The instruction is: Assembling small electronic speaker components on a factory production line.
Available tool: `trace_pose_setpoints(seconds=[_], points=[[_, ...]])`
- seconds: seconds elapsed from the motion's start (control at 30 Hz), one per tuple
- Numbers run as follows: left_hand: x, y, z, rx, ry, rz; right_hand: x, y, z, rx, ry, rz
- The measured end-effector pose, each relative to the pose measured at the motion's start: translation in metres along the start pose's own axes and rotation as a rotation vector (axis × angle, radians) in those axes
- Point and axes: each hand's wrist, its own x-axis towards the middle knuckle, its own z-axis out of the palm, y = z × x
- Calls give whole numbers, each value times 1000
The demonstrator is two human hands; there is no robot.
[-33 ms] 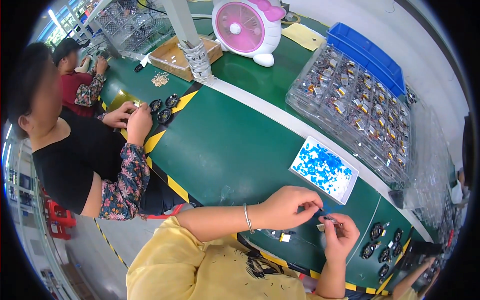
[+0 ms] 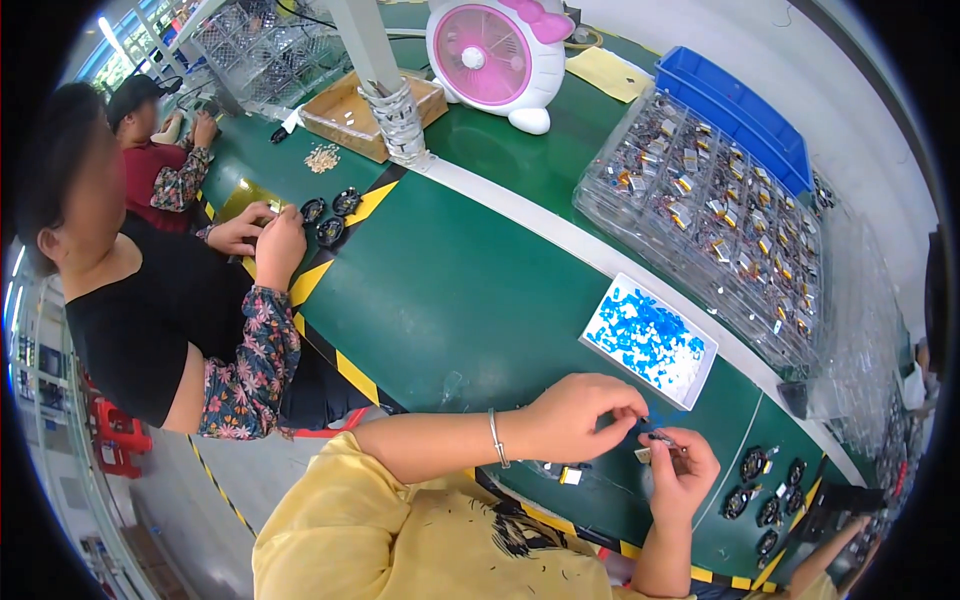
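Note:
My left hand [image 2: 580, 415], with a bangle at its wrist, reaches in from the left. Its thumb and index finger are pinched together at the tips on something small and dark that I cannot make out. Just beside those tips, my right hand [image 2: 687, 470] grips a small electronic part [image 2: 656, 438] between thumb and fingers. A pale flat block [image 2: 642, 455], like a little battery, shows at its thumb. On the green table below my left wrist lies a small silver and yellow battery [image 2: 570, 476]. Beyond both hands stands a white tray [image 2: 598, 345] of small blue pieces.
Several black round parts [image 2: 769, 511] lie at the right. Behind a white ledge [image 2: 520, 212] are a clear compartment tray [image 2: 590, 205] of battery assemblies, a blue bin [image 2: 735, 110] and a pink-and-white fan [image 2: 482, 55]. A co-worker [image 2: 140, 290] works at the left beside a post [image 2: 365, 45].

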Motion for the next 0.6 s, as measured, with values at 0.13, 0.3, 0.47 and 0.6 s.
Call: trace_pose_setpoints(seconds=[0.13, 0.3, 0.47, 0.6], points=[[-1, 6, 2, 196, 67, 251, 1, -3, 1, 204, 40, 97], [1, 8, 2, 359, 141, 490, 3, -4, -2, 317, -19, 146], [-3, 7, -2, 424, 214, 499, 4, -3, 4, 467, -102, 233], [-2, 7, -2, 458, 227, 476, 3, -3, 3, 507, -71, 248]])
